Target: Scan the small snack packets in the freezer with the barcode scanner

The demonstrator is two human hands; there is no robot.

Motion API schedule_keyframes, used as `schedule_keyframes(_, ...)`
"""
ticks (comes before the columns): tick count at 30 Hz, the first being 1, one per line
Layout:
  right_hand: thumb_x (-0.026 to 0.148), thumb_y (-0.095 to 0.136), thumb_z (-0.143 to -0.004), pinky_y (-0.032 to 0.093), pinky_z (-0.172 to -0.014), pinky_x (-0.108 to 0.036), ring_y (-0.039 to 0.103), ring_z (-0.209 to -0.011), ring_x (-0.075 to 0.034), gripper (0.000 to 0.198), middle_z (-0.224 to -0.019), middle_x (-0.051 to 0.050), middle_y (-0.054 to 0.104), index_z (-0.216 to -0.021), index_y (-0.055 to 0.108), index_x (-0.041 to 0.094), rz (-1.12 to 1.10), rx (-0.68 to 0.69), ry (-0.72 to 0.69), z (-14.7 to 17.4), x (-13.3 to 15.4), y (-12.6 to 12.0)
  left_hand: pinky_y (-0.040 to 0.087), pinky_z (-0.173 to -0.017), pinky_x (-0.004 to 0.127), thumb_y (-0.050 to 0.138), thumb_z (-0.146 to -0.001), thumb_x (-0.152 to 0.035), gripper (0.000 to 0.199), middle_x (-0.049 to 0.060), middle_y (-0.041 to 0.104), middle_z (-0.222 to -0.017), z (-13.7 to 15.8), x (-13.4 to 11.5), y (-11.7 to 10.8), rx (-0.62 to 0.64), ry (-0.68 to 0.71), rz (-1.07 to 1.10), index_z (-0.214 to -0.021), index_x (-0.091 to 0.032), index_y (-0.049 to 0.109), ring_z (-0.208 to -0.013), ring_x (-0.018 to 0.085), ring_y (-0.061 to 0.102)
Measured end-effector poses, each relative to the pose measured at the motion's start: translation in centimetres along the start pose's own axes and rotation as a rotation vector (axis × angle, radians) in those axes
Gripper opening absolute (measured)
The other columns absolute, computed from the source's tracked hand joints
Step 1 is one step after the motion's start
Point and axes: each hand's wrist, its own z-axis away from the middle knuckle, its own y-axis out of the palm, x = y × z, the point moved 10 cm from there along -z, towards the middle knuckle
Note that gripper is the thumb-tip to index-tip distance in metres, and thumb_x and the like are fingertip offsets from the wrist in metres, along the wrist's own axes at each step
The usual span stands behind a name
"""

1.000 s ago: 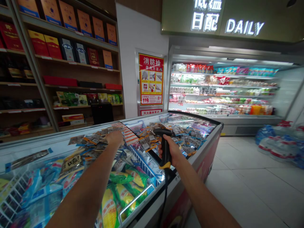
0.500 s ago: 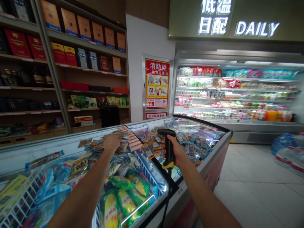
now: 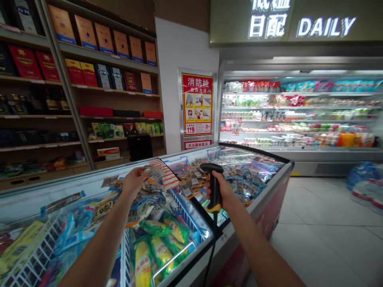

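My right hand is wrapped round a black and yellow barcode scanner, held upright over the freezer, its cord hanging down. My left hand reaches over the heap of small packets on the left side. Its thumb and fingers close at the edge of a small clear packet, which it appears to pinch. Many similar small packets with orange and blue edges lie on the glass beneath the scanner. An orange-and-white striped sheet lies between the two groups.
The chest freezer holds wire baskets with green and yellow corn-pattern packs and blue packs. Shelves of boxes stand behind on the left. A lit chiller is at the right, with wrapped water bottles on the floor.
My left hand has moved slightly left and up on the packet heap, and its fingers now show at a packet's edge. My right hand still holds the scanner in nearly the same place.
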Motion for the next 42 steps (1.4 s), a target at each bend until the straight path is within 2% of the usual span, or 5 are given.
schedule_keyframes(18, 0.044, 0.049, -0.068, 0.035, -0.035, -0.021, 0.043, -0.036, -0.008, 0.026, -0.048, 0.005, 0.048, -0.072, 0.048, 0.018, -0.029, 0.037, 0.007, 1.4, 0.6, 0.2, 0.048, -0.066, 0.024, 0.050, -0.062, -0.002, 0.018, -0.002, 0.056, -0.065, 6.1, 1.8, 13.9, 0.137, -0.286, 0.665, -0.075, -0.014, 0.052, -0.059, 0.008, 0.057)
schedule_keyframes(26, 0.043, 0.050, -0.068, 0.035, -0.035, -0.020, 0.043, -0.036, -0.008, 0.026, -0.048, 0.004, 0.048, -0.070, 0.047, 0.018, -0.005, -0.007, 0.000, 1.6, 0.8, -1.3, 0.046, -0.056, 0.022, 0.051, -0.060, -0.010, 0.025, -0.002, 0.056, -0.062, 5.7, 0.5, 14.1, 0.250, -0.278, 0.670, -0.084, -0.016, 0.053, -0.055, 0.008, 0.055)
schedule_keyframes(31, 0.042, 0.049, -0.069, 0.035, -0.035, -0.021, 0.043, -0.036, -0.008, 0.025, -0.048, 0.004, 0.048, -0.071, 0.046, 0.018, -0.009, -0.018, 0.004, 1.3, 0.7, -1.8, 0.041, -0.049, 0.021, 0.059, -0.053, -0.017, 0.029, -0.002, 0.059, -0.059, 5.2, -0.3, 12.5, 0.508, -0.291, 0.488, -0.082, -0.017, 0.055, -0.050, 0.010, 0.053)
schedule_keyframes(35, 0.041, 0.049, -0.070, 0.035, -0.034, -0.021, 0.043, -0.035, -0.008, 0.023, -0.048, 0.004, 0.048, -0.071, 0.046, 0.018, 0.006, -0.026, 0.000, 1.1, 0.5, -1.7, 0.037, -0.047, 0.022, 0.060, -0.049, -0.020, 0.026, -0.003, 0.056, -0.051, 4.4, -1.2, 13.3, 0.594, -0.081, 0.149, -0.074, -0.015, 0.059, -0.048, 0.012, 0.051)
schedule_keyframes(42, 0.042, 0.050, -0.069, 0.036, -0.034, -0.020, 0.043, -0.036, -0.008, 0.025, -0.048, 0.004, 0.048, -0.072, 0.047, 0.017, 0.003, -0.021, 0.014, 1.0, 0.3, -1.7, 0.041, -0.064, 0.026, 0.056, -0.057, -0.025, 0.039, 0.005, 0.064, -0.082, 4.3, -0.5, 14.0, 0.451, 0.198, -0.267, -0.095, -0.015, 0.058, -0.077, 0.020, 0.058)
